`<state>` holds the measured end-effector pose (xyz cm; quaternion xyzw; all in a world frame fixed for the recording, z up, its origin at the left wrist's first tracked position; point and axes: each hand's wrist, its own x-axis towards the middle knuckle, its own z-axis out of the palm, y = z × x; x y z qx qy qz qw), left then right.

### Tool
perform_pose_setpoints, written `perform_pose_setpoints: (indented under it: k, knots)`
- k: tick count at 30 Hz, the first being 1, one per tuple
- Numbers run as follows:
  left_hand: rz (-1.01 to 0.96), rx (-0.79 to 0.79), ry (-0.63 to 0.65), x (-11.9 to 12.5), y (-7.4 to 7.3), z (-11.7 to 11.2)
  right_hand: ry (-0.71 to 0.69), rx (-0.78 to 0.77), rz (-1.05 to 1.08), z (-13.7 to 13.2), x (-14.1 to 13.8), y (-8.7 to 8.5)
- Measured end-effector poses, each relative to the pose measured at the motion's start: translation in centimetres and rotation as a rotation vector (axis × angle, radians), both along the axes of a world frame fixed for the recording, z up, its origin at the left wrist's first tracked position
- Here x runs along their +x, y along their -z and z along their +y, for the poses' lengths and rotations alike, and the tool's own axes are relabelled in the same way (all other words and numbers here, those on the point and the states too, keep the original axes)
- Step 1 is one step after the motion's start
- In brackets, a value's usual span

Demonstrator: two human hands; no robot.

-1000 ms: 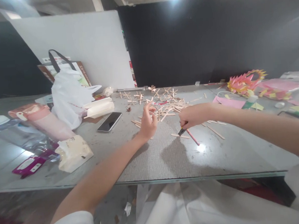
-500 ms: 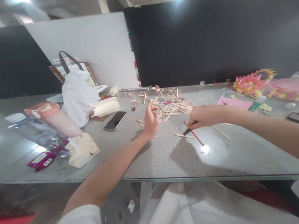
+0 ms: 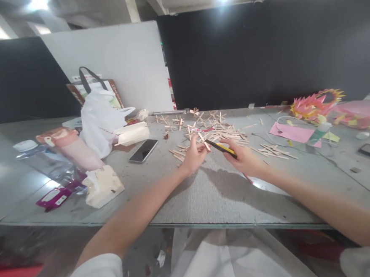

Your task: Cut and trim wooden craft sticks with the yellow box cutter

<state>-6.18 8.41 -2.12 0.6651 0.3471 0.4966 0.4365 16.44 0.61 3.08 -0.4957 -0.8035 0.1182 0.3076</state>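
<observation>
My left hand [image 3: 195, 156] is closed around a flat wooden stick [image 3: 204, 141], which tilts up out of the fingers. A black-and-yellow utility knife [image 3: 223, 148] is gripped in my right hand [image 3: 244, 159], its tip pointing left at that stick. Whether the tip touches the wood is too small to tell. Just behind both hands lies a loose pile of wooden sticks [image 3: 232, 135], with several crossed-stick pieces [image 3: 179, 123] farther back and left. Below my right hand a thin red rod [image 3: 248, 179] shows only its near end.
On the left are a phone [image 3: 144, 151], a white plastic bag [image 3: 95, 123], a pink bottle [image 3: 73, 148], a clear bottle [image 3: 40, 159] and a tissue pack [image 3: 103, 186]. To the right lie more sticks [image 3: 276, 151], pink paper [image 3: 291, 132] and a spiky paper craft [image 3: 315, 104].
My right hand has lifted the utility knife off the tabletop and brought it left, near my left hand. A stick now shows in my left hand; the one under the knife is gone from the table.
</observation>
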Motion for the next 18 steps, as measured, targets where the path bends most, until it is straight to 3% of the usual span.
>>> perform_pose_setpoints:
  k: [11,18]
  knots:
    - [0.05,0.045,-0.005,-0.1,-0.4,-0.7,-0.083,0.031,-0.006,-1.1,-0.6,2.2]
    - [0.29,0.203,-0.069,-0.4,-1.2,-1.7,-0.037,0.1,-0.027,-1.9,-0.8,2.8]
